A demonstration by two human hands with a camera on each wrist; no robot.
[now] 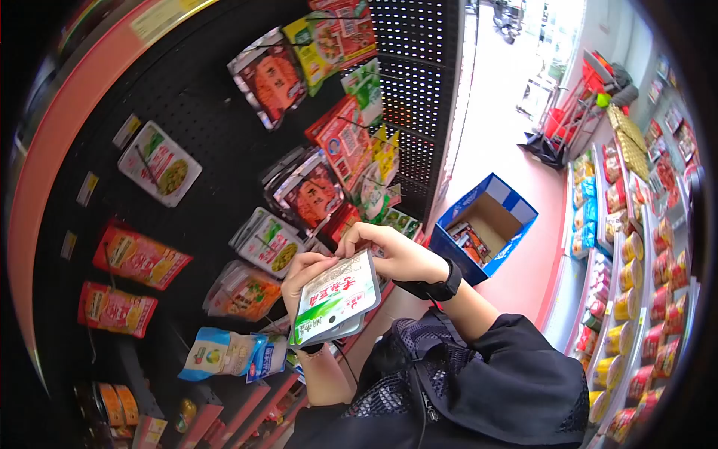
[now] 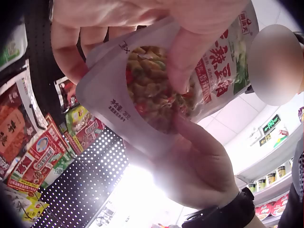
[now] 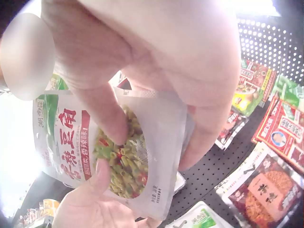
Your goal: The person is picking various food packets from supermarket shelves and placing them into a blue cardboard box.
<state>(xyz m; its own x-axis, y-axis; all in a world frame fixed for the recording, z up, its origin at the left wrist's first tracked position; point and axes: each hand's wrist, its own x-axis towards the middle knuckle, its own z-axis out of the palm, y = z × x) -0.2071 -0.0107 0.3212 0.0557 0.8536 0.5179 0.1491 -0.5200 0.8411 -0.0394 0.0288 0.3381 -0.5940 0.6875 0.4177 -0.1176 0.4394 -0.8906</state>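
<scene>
Both hands hold a small stack of white-and-green snack packets [image 1: 338,295] in front of the chest. The front packet [image 2: 147,95] has a round window showing green and red pieces of food, with red characters printed beside it. My left hand [image 1: 303,273] grips one edge, its thumb [image 2: 185,61] lying on the window and its fingers behind. From the other side my right hand [image 1: 393,251] grips the packets, thumb [image 3: 111,118] on the front and fingers curled behind. At least one more packet shows behind the front one. A black watch [image 1: 441,283] is on the right wrist.
A black pegboard [image 1: 217,105] with hanging snack packets rises close on the left, including similar white-and-green packets [image 1: 269,243]. On the floor to the right stands an open blue box [image 1: 467,258] with packets inside. Stocked shelves [image 1: 628,284] line the far right.
</scene>
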